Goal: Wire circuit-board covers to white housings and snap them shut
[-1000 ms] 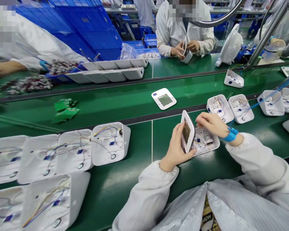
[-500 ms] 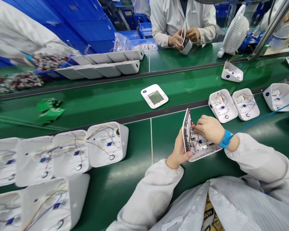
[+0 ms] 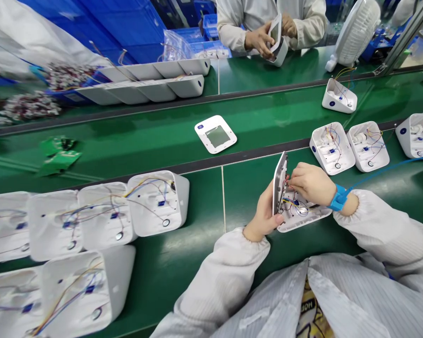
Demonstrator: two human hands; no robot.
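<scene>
My left hand [image 3: 264, 211] grips a white front panel [image 3: 279, 185] by its edge, holding it upright with its inner side facing right. Below it lies an open white housing [image 3: 305, 217] with coloured wires and a small blue part inside, tilted on the green bench. My right hand [image 3: 312, 183] is closed in a pinch at the panel's inner side, over the housing. Thin red wires show at its fingertips, though the exact grip is partly hidden. A blue wrist strap [image 3: 338, 198] with a cord circles my right wrist.
Open wired housings stand at left [image 3: 158, 204] and right [image 3: 333, 149]. On the green belt lie a panel with a screen [image 3: 216, 135], green circuit boards [image 3: 59, 155] and another housing [image 3: 339, 96]. Across it, a co-worker's hands [image 3: 262, 40] hold a device near a white fan [image 3: 356, 35].
The panel and circuit boards on the belt have shifted left. My hands stay at the same panel and housing with little change. The co-worker's device has turned, showing its screen.
</scene>
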